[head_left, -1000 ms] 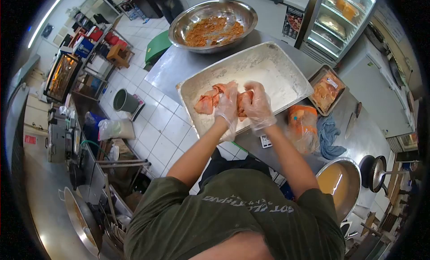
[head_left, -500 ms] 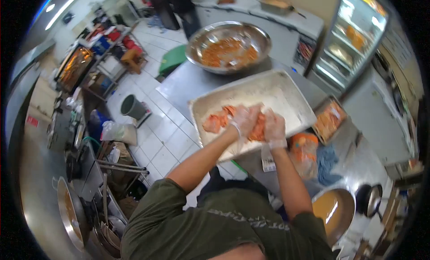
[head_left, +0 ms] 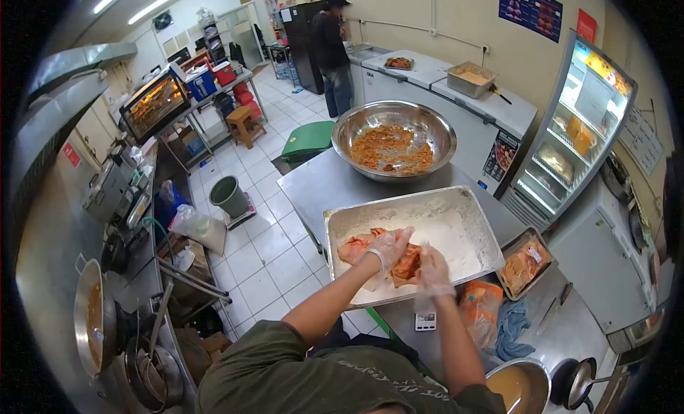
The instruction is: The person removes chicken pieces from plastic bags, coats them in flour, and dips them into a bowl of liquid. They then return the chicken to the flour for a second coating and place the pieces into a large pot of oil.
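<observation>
My left hand, in a clear plastic glove, holds the left side of a raw marinated chicken piece. My right hand, gloved as well, grips the right side of that piece. Both hands are low inside a metal tray of white flour. More raw orange-red chicken lies in the flour to the left of my left hand. The undersides of my fingers are hidden by the meat and the gloves.
Behind the tray stands a big steel bowl with orange-brown bits. Right of it are a smaller tray of meat, an orange-filled plastic bag, a blue cloth and a small scale. Another person stands at the back.
The head view has tilted up, so the tray and bowl sit lower in the picture. Both hands stay at the chicken in the tray, with the piece between them turned slightly.
</observation>
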A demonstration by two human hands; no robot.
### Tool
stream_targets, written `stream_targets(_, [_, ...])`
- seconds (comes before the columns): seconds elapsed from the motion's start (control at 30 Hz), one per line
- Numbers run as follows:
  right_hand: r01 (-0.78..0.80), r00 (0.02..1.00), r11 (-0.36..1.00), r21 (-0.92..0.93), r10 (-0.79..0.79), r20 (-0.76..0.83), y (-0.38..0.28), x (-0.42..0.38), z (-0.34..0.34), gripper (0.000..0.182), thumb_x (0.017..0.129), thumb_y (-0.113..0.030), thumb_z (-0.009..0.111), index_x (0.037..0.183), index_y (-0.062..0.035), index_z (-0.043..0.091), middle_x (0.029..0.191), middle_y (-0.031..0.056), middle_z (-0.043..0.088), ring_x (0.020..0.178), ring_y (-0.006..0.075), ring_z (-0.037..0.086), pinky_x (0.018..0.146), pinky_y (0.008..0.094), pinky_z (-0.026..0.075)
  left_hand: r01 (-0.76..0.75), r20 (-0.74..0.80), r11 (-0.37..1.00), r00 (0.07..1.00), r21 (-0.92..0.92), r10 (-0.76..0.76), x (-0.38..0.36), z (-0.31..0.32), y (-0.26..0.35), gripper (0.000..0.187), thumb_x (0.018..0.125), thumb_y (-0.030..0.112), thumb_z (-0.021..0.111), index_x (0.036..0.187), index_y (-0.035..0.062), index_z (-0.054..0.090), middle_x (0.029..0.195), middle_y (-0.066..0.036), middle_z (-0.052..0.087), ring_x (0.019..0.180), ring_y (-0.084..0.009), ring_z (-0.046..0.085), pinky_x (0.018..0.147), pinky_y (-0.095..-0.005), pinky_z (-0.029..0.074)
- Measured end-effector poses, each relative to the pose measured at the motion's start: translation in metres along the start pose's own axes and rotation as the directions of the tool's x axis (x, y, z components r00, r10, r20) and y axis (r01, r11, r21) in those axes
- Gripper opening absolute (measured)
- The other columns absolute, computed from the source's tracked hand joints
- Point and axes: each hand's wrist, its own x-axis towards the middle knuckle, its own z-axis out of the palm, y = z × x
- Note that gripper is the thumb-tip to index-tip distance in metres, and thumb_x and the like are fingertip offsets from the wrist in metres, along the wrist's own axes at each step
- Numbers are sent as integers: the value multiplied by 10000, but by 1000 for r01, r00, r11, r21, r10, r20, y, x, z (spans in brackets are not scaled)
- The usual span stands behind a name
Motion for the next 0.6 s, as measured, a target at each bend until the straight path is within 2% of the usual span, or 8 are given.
stream_targets(0.1, [174, 985, 762, -624, -145, 97, -53, -68, -80, 511, 982, -500, 490, 941, -28, 682, 760, 122, 671, 733, 242, 652, 706, 352, 515, -70, -37, 895, 995, 441, 97, -15, -25, -11, 493, 966, 505, 466, 1022, 57, 663, 1021, -236, 668, 1008, -379, 640, 866, -451, 491])
stream_targets(0.17, [85, 924, 566, -820, 264, 278, -60, -96, -147, 492, 978, -484, 491, 1138, -49, 655, 848, 105, 711, 837, 264, 686, 790, 362, 527, 4, -54, 836, 998, 548, 31, -11, -38, -43, 489, 953, 512, 484, 1038, 65, 663, 1026, -233, 670, 1012, -379, 641, 864, -467, 493])
stream_targets(0.23, [-564, 595, 517, -644, 795, 116, -28, -127, -190, 522, 978, -461, 489, 1314, -66, 548, 1080, 139, 687, 1012, 257, 655, 907, 360, 495, 110, -156, 883, 987, 456, -43, -11, -38, -80, 483, 938, 517, 511, 1130, 96, 650, 1038, -250, 661, 1019, -405, 633, 869, -479, 494])
stream_targets(0.27, [-619, 761, 721, -312, 649, -9, -36, -141, -165, 496, 993, -401, 473, 1351, -59, 514, 1173, 133, 644, 1104, 250, 592, 972, 350, 447, 92, -215, 897, 977, 432, 3, -15, -36, -99, 486, 946, 510, 506, 1188, 106, 623, 1038, -260, 657, 1010, -422, 631, 866, -479, 499])
stream_targets(0.33, [-270, 953, 800, -536, 303, -27, 52, -177, -189, 408, 958, -263, 477, 1313, -73, 540, 1209, 167, 599, 1164, 312, 537, 1019, 391, 404, 45, -245, 898, 967, 438, 71, -20, -30, -129, 486, 964, 488, 484, 1219, 91, 597, 1075, -264, 649, 1024, -430, 624, 881, -494, 492])
stream_targets(0.43, [62, 984, 363, -930, -178, -3, 163, -166, -183, 315, 845, -111, 567, 1153, -84, 630, 1250, 180, 551, 1240, 366, 474, 1063, 430, 378, -93, -164, 956, 976, 280, 143, -42, -19, -91, 393, 980, 389, 510, 1178, 59, 591, 1108, -254, 646, 1032, -428, 619, 850, -506, 492])
stream_targets(0.53, [-52, 977, 392, -919, -171, -129, 131, -138, -168, 418, 777, -162, 655, 1183, -73, 603, 1244, 192, 557, 1181, 407, 504, 1029, 454, 404, -229, -215, 905, 923, 358, 319, -38, -5, -123, 323, 972, 323, 564, 1140, 49, 597, 984, -222, 672, 858, -372, 677, 722, -460, 523])
stream_targets(0.6, [-298, 955, 533, -792, 156, -254, 83, -117, -154, 454, 765, -198, 677, 1194, -84, 581, 1238, 196, 570, 1199, 409, 496, 1043, 469, 389, -86, -175, 970, 976, 227, 128, -55, -8, -93, 285, 968, 294, 585, 1102, 43, 602, 902, -176, 668, 712, -298, 665, 644, -422, 523])
